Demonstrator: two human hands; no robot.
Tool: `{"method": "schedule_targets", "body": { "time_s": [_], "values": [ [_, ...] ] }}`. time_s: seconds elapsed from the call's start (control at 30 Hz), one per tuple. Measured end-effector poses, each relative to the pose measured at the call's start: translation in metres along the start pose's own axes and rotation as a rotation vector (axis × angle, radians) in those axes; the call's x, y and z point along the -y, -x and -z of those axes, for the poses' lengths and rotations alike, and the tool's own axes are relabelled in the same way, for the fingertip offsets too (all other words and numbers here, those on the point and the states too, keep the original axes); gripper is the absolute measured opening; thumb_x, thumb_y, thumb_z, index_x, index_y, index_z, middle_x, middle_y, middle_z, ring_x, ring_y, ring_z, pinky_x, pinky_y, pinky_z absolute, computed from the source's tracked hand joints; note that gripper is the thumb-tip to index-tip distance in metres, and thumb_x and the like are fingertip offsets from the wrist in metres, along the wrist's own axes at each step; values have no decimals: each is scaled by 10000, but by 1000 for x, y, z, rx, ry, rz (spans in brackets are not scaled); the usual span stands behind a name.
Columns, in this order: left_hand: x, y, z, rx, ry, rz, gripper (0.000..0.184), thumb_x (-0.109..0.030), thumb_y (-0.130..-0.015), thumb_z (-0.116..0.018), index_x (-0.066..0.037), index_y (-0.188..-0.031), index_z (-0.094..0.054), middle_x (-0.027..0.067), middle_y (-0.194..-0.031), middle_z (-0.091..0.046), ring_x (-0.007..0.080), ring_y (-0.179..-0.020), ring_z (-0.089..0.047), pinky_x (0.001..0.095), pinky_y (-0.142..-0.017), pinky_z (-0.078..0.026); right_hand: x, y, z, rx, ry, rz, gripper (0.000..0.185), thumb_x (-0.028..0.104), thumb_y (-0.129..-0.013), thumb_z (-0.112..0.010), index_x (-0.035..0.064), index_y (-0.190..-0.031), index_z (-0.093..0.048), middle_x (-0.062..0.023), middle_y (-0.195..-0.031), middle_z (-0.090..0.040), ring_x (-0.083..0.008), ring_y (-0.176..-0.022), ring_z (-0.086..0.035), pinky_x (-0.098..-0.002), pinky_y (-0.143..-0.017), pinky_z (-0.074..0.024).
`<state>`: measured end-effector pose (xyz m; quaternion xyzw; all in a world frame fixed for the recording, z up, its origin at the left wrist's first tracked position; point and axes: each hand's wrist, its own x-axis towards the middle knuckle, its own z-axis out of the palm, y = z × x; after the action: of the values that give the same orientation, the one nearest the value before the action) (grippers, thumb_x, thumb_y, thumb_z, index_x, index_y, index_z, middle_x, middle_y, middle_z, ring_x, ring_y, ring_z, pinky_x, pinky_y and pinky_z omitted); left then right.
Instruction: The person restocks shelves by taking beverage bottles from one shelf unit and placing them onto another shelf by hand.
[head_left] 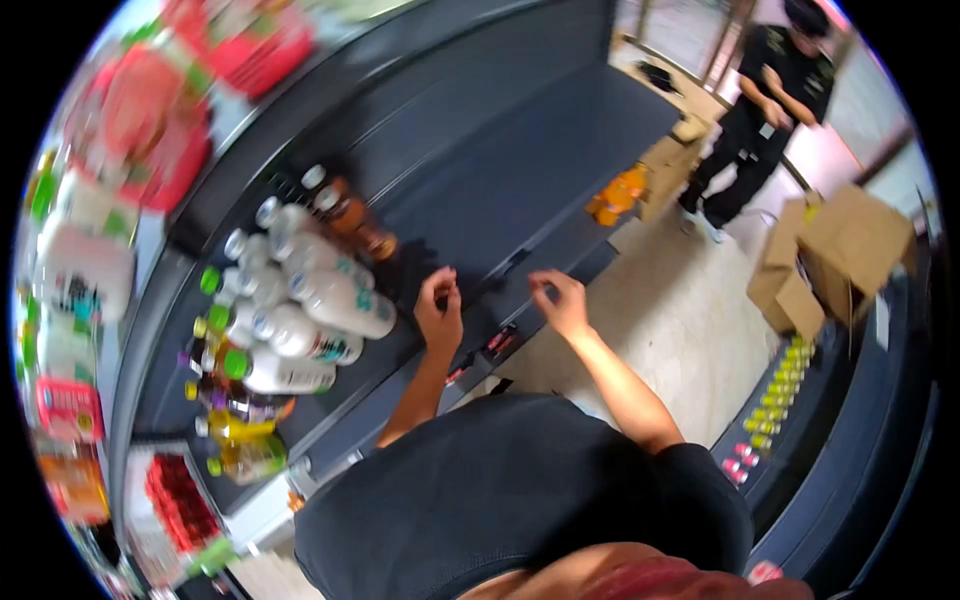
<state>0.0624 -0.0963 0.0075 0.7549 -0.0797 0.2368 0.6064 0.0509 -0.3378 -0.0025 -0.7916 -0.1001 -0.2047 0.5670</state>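
My left hand [438,312] hovers over the dark shelf, loosely curled, with a gap between thumb and fingers and nothing visible in it. Just left of it stands a group of white bottles [345,302] with pale and green caps. Brown drink bottles [350,218] stand behind them, up and left of that hand. My right hand [562,303] is out by the shelf's front edge, bent at the fingers, thumb apart, and no object shows in it. Below and between the hands, a small black-and-red item [500,341] lies at the shelf edge.
An orange package [617,194] sits at the far shelf end beside a cardboard box [668,170]. A person in black [775,110] stands beyond. Open cartons [850,250] and rows of yellow-green items [783,395] are right. Yellow bottles [240,427] stand lower left.
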Motion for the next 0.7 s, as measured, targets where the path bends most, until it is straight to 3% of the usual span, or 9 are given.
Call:
{"method": "schedule_targets", "body": {
  "time_s": [0.03, 0.17, 0.33, 0.4, 0.5, 0.57, 0.63, 0.67, 0.7],
  "values": [
    [-6, 7, -13, 44, 8, -4, 211, -20, -950, -656, 4, -1158, -684, 84, -1031, -748, 152, -886, -709, 274, -818, -551, -26, 30, 34, -104, 104, -55, 153, -16, -868, -672, 3, -1006, -737, -119, -915, -756, -196, -846, -740, -318, -780, -577],
    [-36, 27, -76, 363, 41, -24, 130, -34, -959, -668, 18, -1073, -700, 93, -926, -754, 156, -835, -730, 278, -777, -559, -98, 185, 187, -382, 199, -470, 182, 4, -897, -663, 28, -1065, -729, -100, -1007, -779, -161, -949, -754, -291, -798, -586],
    [-54, 63, -189, 725, 282, 158, 132, -48, -983, -654, 14, -1092, -694, 79, -927, -739, 139, -871, -706, 274, -795, -550, -82, 340, 321, -837, 486, -663, 232, 30, -905, -710, 21, -1136, -693, -46, -904, -721, -109, -766, -656, -265, -753, -542],
    [-69, 81, -241, 848, 381, 149, 135, -68, -1000, -652, 28, -1086, -688, 57, -896, -713, 110, -852, -674, 262, -791, -542, -59, 365, 357, -1145, 138, -545, 243, 59, -943, -714, -7, -1171, -665, -38, -940, -688, -108, -838, -652, -257, -772, -534],
    [-98, 112, -316, 1036, 451, 85, 114, -46, -996, -640, 17, -1076, -691, 52, -899, -715, 93, -840, -659, 252, -789, -536, 52, 346, 409, -1338, 284, -438, 242, 81, -975, -699, -30, -1183, -647, -44, -979, -664, -117, -879, -641, -264, -768, -525],
    [-127, 145, -365, 1159, 500, 89, 109, -29, -992, -626, 12, -1069, -690, 46, -897, -716, 90, -837, -655, 248, -790, -535, 164, 324, 432, -1395, 342, -192, 244, 76, -954, -696, -23, -1171, -646, -51, -938, -646, -112, -809, -618, -251, -720, -489],
    [-154, 181, -407, 1293, 546, 80, 113, -14, -986, -612, 8, -1066, -689, 43, -891, -715, 96, -835, -658, 250, -788, -535, 277, 304, 439, -1275, 394, 371, 228, 6, -923, -651, -16, -1150, -637, -98, -898, -629, -182, -764, -617, -284, -706, -490],
    [-171, 202, -422, 1360, 557, 43, 112, -16, -986, -613, 8, -1064, -690, 44, -885, -713, 96, -832, -659, 251, -785, -535, 326, 303, 435, -1352, 713, 431, 173, 94, -964, -564, -46, -1060, -594, -160, -830, -626, -217, -755, -617, -383, -773, -530],
    [-186, 220, -437, 1418, 566, 0, 111, -17, -986, -614, 9, -1062, -691, 45, -879, -711, 96, -830, -660, 253, -782, -536, 366, 305, 431, -1302, 832, 549, 275, 260, -925, -589, 10, -1039, -596, -118, -835, -598, -197, -764, -582, -388, -782, -481]
  ]
}}
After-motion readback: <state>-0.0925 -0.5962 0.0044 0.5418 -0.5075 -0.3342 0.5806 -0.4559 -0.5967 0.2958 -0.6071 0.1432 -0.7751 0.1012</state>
